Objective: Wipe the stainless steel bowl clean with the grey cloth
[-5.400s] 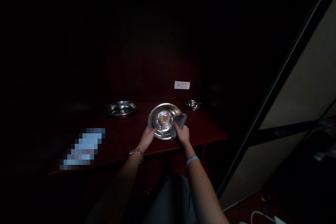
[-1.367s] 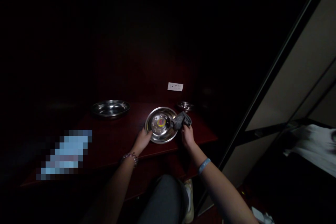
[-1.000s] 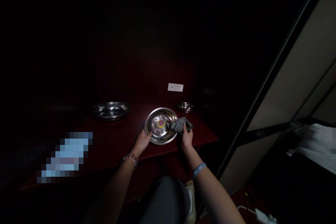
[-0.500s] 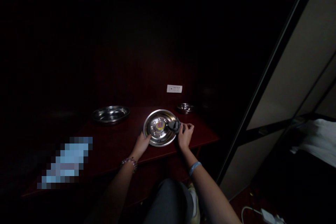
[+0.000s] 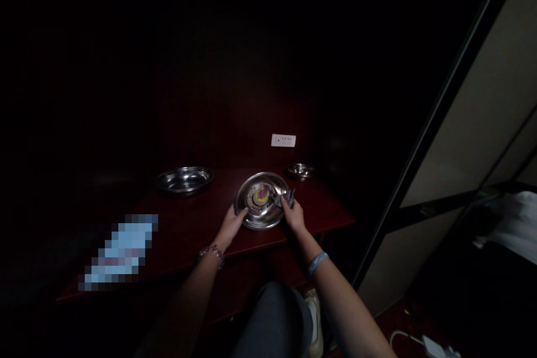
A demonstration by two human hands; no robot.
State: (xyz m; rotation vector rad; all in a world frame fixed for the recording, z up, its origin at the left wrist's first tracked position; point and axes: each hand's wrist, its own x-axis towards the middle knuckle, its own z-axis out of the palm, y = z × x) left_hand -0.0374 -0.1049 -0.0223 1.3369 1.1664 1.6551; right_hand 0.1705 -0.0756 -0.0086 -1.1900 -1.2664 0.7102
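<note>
A shiny round steel plate (image 5: 255, 218) with a yellow and red sticker at its centre is held tilted above the dark red table. My left hand (image 5: 230, 226) grips its lower left rim, thumb on the inner side and the other fingers hidden beneath. At the right rim my right hand (image 5: 295, 215) pinches a crumpled dark grey cloth (image 5: 287, 199) against the metal, thumb on top.
On the table (image 5: 188, 229), a larger steel dish (image 5: 185, 181) stands to the left and a small steel bowl (image 5: 300, 172) at the back right. A white socket panel (image 5: 283, 140) is on the wall behind. A blurred-out bluish patch covers the left front.
My right hand has brought the cloth fully onto the plate's right rim, its thumb now pressing on it. The plate has turned slightly in my left hand. The whole view has shifted a little.
</note>
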